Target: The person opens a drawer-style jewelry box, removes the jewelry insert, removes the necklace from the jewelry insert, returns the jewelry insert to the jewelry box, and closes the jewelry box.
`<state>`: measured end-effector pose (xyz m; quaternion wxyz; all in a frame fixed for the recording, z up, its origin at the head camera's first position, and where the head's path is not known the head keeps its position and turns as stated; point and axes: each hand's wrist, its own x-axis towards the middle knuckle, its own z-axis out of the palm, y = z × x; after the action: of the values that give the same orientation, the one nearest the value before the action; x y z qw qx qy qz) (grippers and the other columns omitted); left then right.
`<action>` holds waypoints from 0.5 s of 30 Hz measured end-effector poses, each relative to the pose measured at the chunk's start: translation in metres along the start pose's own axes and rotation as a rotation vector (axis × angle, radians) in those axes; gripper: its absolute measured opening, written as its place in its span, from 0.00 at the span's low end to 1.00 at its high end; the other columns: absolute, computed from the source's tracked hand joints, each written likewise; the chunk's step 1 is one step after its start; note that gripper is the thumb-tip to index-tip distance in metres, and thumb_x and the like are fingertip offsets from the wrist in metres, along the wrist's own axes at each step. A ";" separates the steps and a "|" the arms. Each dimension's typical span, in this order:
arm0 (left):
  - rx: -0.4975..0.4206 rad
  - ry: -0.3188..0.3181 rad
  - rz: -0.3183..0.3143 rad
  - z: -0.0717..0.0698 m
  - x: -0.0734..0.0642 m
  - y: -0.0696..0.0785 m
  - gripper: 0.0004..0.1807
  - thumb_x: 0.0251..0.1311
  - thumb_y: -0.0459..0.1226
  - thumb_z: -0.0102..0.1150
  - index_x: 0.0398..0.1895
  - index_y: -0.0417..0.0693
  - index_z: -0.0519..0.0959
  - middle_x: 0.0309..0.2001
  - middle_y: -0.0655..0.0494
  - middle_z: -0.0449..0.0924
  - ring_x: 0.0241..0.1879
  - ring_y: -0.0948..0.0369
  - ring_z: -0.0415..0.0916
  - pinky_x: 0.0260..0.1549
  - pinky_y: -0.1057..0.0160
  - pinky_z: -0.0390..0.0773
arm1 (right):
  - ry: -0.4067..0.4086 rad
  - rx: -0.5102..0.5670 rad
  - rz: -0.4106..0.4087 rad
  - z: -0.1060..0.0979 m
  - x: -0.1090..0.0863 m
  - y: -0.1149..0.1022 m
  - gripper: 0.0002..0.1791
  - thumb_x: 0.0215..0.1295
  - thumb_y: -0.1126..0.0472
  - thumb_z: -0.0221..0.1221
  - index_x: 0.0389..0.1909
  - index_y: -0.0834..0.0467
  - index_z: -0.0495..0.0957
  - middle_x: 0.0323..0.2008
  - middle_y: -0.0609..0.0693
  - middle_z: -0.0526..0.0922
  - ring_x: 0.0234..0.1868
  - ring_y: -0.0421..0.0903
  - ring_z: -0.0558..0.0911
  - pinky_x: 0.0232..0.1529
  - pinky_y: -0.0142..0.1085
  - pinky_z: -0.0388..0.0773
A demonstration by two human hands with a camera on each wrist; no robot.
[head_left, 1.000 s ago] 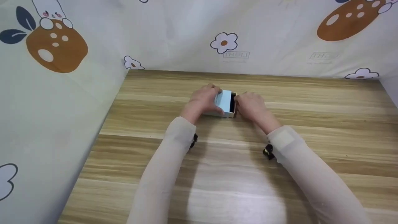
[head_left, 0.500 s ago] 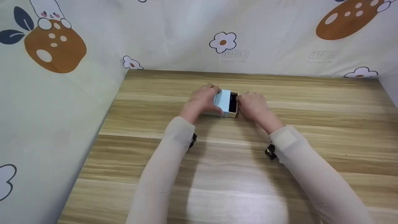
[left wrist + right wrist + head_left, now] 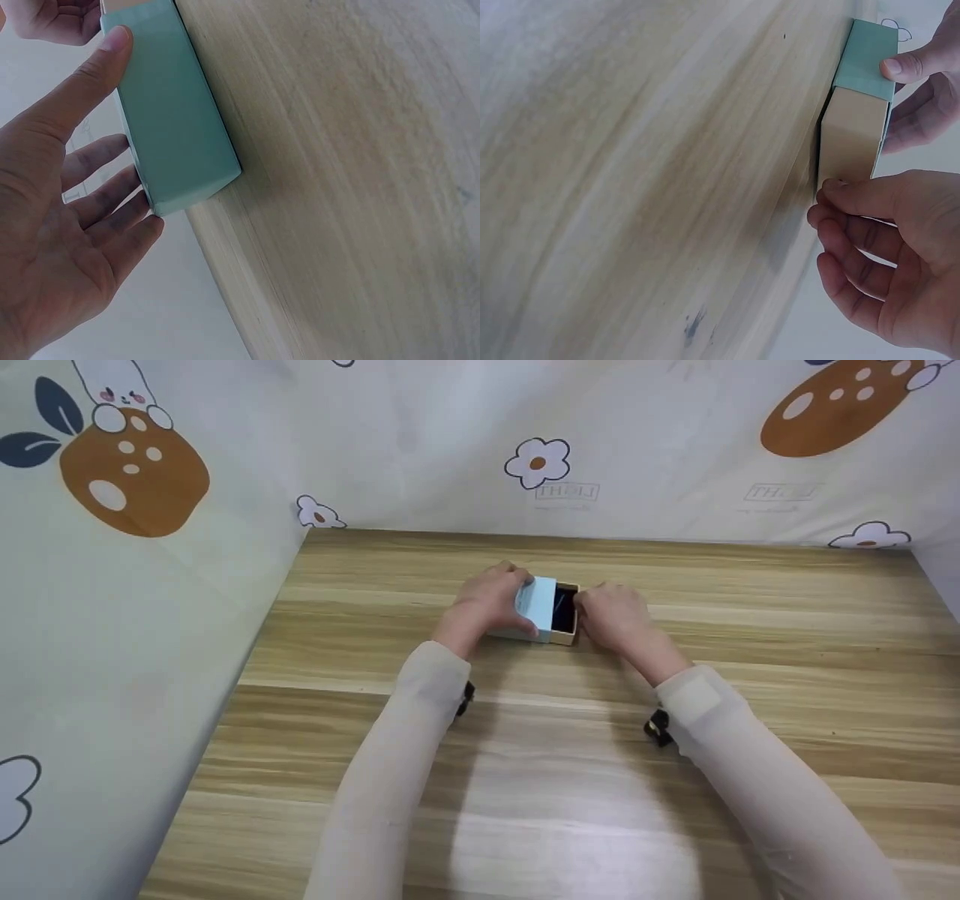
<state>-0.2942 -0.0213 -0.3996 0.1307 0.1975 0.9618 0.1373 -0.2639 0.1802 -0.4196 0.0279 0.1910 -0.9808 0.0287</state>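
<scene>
A small drawer-style box lies on the wooden tabletop in the head view, its light blue-green sleeve (image 3: 537, 601) printed with faint text. From the sleeve's right end a tan inner tray (image 3: 851, 135) sticks partly out, with something black (image 3: 565, 615) inside it. My left hand (image 3: 487, 596) grips the sleeve from above, thumb on the near side and fingers on the far side. My right hand (image 3: 613, 616) pinches the tray's right end between thumb and forefinger, other fingers loosely curled, as the right wrist view shows. The sleeve's left part is hidden under my left hand in the head view.
The wood-grain table (image 3: 555, 780) runs back to a pale curtain (image 3: 420, 450) printed with flowers and fruit. Another pale printed sheet (image 3: 112, 645) hangs along the left edge. Wrist cameras (image 3: 658, 727) sit under the sleeves of both arms.
The right hand has moved slightly right, drawing the tan tray further out of the sleeve, so more of the black interior shows. The left hand stays nearly still on the sleeve.
</scene>
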 end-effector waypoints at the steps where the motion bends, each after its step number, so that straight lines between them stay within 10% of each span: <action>1: 0.000 -0.001 -0.001 0.000 0.000 0.000 0.48 0.43 0.54 0.79 0.69 0.51 0.70 0.66 0.51 0.70 0.61 0.55 0.70 0.63 0.55 0.72 | -0.002 0.002 -0.001 0.000 0.000 0.000 0.08 0.63 0.65 0.56 0.28 0.63 0.81 0.29 0.63 0.85 0.32 0.63 0.83 0.30 0.56 0.80; 15: 0.000 -0.006 0.000 -0.001 0.000 0.000 0.48 0.44 0.54 0.78 0.70 0.51 0.69 0.65 0.51 0.70 0.62 0.55 0.70 0.64 0.54 0.72 | -0.014 0.027 -0.006 -0.002 -0.004 0.006 0.09 0.65 0.66 0.53 0.30 0.64 0.81 0.30 0.64 0.85 0.32 0.63 0.84 0.32 0.56 0.81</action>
<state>-0.2942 -0.0212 -0.3988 0.1337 0.1980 0.9614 0.1367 -0.2622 0.1876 -0.4185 0.0186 0.1946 -0.9799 0.0402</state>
